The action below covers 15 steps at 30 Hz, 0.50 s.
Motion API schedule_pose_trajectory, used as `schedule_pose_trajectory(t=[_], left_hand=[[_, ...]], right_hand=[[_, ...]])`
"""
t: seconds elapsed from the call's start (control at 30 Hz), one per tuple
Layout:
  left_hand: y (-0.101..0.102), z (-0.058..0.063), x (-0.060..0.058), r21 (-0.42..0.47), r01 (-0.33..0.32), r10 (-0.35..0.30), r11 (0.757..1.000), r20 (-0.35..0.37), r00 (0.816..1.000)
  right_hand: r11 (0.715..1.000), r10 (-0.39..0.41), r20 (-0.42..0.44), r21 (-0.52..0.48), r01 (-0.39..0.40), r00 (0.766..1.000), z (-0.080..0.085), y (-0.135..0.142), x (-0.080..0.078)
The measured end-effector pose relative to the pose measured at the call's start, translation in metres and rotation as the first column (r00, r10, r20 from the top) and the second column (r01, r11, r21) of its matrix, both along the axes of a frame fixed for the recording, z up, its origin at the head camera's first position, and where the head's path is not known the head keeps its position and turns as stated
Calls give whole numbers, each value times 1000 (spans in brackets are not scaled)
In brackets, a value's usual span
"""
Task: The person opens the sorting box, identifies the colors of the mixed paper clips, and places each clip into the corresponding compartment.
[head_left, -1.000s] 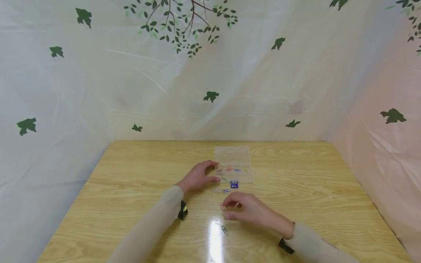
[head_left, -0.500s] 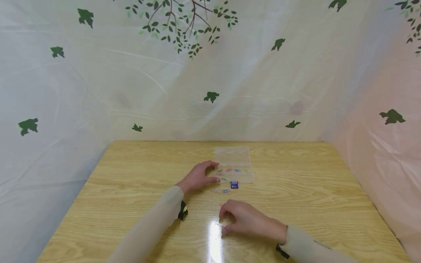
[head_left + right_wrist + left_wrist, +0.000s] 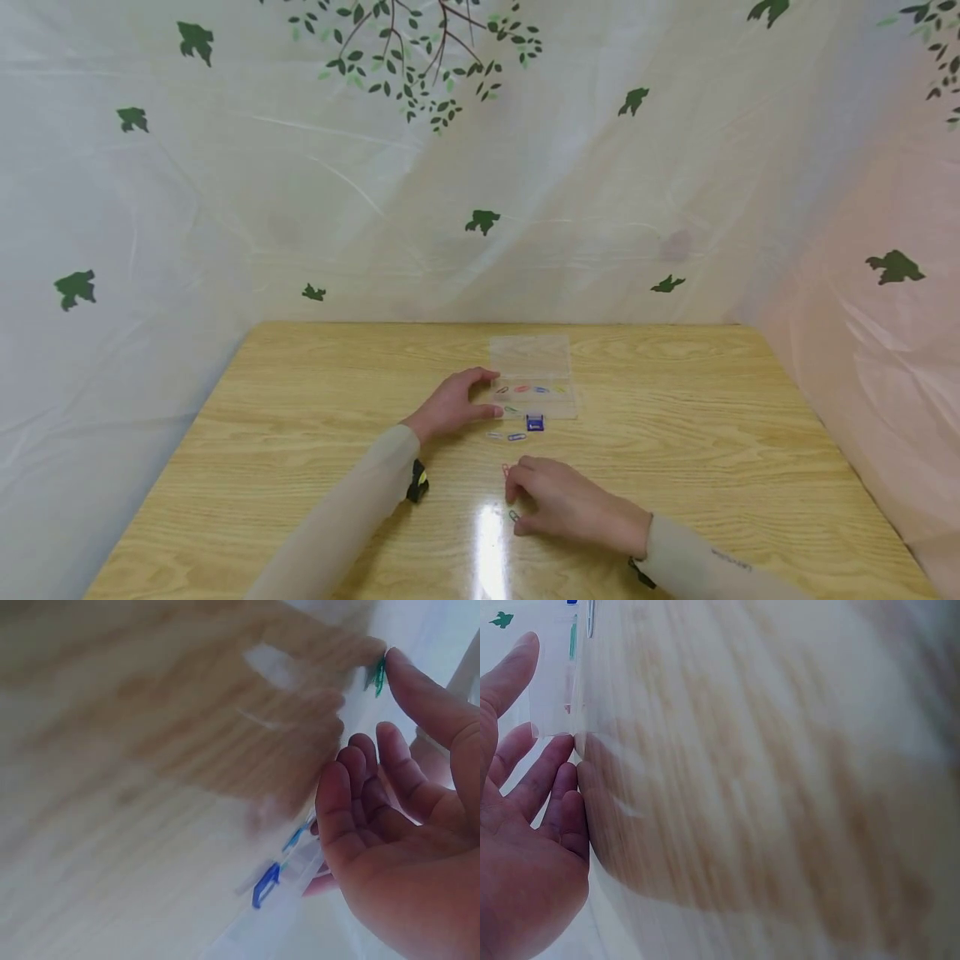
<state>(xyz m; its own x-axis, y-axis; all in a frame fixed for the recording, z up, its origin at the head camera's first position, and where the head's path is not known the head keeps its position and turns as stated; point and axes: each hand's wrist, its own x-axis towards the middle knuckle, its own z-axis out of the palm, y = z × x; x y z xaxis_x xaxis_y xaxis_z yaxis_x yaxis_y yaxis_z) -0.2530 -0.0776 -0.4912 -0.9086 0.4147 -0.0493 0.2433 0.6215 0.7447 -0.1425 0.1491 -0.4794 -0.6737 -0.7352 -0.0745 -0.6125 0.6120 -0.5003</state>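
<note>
A clear plastic case (image 3: 555, 407) lies with its lid (image 3: 529, 356) raised at the back. My left hand (image 3: 450, 404) holds the case's left end, thumb at the near corner and fingers at the far one. Inside the case are several coloured paper clips, and a blue latch (image 3: 535, 423) is at its front. My right hand (image 3: 566, 504) is low over the table, with its thumb touching a green paper clip (image 3: 379, 675); the other fingers are loosely bent, apart from the thumb. Just beyond the index finger is a red paper clip (image 3: 506, 471), partly hidden.
Between the case and my right hand lie a blue paper clip (image 3: 517, 437) and a white paper clip (image 3: 493, 435). The wooden table (image 3: 337, 367) extends to both sides, with a printed curtain (image 3: 375, 250) behind it. Light glares on the table's front.
My right hand has come nearer to me, from the red paper clip to the green one. The green clip has shifted slightly away from me. My left hand has stayed at the case.
</note>
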Motion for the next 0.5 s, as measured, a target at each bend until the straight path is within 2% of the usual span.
schedule_pose_trajectory(t=[0.23,0.5], left_hand=[[-1,1,-2,-3,10,-10,1000,-4,1000],[-2,1,-6,-8,19,-19,1000,5,1000]], right_hand=[[998,-39,24,-42,40,999,1,9,-10],[996,23,80,-91,-15,997,0,7,-14]])
